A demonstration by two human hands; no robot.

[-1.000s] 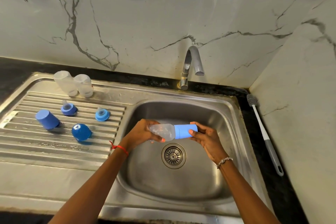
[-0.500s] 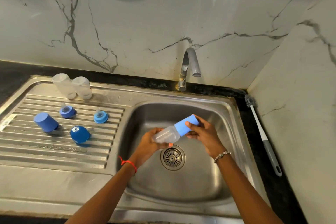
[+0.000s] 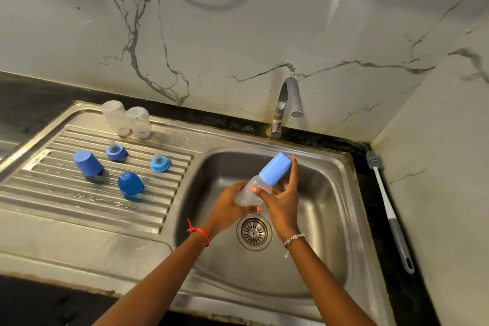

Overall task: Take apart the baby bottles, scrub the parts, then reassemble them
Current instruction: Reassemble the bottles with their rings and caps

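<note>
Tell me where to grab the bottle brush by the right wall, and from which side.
Grip the bottle brush by its thick grey handle at the near end, coming from above and the sink side. It lies flat on the dark counter beside the wall, bristle head at the far end.

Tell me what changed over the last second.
The bottle tipped from lying level to cap-up over the sink. The left hand still grips its clear body, and the right hand still holds the cap. Drainboard parts and brush stayed put.
</note>
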